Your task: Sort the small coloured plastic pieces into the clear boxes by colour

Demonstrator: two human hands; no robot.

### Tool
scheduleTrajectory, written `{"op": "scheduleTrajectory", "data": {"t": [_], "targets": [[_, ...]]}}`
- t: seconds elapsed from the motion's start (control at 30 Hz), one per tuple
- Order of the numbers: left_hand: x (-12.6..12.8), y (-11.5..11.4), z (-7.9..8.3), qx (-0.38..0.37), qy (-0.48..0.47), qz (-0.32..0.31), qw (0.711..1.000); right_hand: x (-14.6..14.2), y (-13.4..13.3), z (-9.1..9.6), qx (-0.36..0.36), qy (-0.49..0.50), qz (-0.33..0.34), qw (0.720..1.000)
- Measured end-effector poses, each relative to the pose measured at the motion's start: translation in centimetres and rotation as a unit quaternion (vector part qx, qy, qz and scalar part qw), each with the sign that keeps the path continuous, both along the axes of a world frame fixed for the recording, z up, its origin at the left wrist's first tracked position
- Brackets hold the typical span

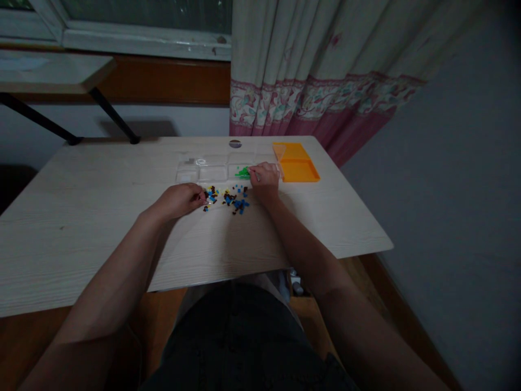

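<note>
Small blue, brown and yellow building bricks [239, 205] lie in loose clusters on the table. At the left cluster, my left hand [183, 199] rests with its fingers curled and the tips among the pieces; what they grip is too small to make out. Behind the bricks is a clear plastic compartment tray [213, 172], with green pieces [243, 173] in one front compartment. My right hand [264, 179] is over the tray's right front part, just beside the green pieces. Its fingers are drawn together, and whatever they hold is hidden.
An orange open case [300, 170] lies at the tray's right. The pale wooden table [101, 228] carries a raised shelf [57, 73] on black legs at the back left. A round cable hole [235, 144] is behind the tray. Curtains [285, 65] hang beyond the back edge.
</note>
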State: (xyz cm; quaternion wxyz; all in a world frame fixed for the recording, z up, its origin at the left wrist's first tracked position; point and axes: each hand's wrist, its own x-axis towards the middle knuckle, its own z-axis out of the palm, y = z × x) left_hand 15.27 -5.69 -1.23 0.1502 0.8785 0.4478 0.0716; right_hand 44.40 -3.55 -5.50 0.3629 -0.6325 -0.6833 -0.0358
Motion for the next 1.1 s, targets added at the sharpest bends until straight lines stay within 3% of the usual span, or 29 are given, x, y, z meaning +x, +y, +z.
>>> {"op": "scheduleTrajectory", "data": {"t": [0.2,0.37,0.47,0.63,0.8,1.1], "targets": [[0.1,-0.2,0.1,0.007,-0.001,-0.007,1.000,-0.3,-0.4,0.5,0.009,-0.010,0.004,1.000],[0.4,-0.2,-0.1,-0.012,-0.105,0.022,0.994,-1.2,-1.6,1.6,0.018,-0.022,0.037,0.999],[1.4,-0.3,-0.7,-0.079,-0.225,0.052,0.970,-2.4,-2.8,2.4,0.011,-0.048,0.117,0.992],[3.5,-0.7,-1.9,-0.159,-0.388,0.124,0.900,-4.7,-4.5,3.0,-0.004,-0.091,0.220,0.971],[4.1,-0.9,-2.2,-0.244,-0.451,0.132,0.848,-5.3,-4.6,2.9,-0.009,-0.092,0.217,0.972],[4.3,-1.0,-2.2,-0.200,-0.491,0.175,0.830,-5.3,-4.7,2.8,0.002,-0.106,0.197,0.975]]}}
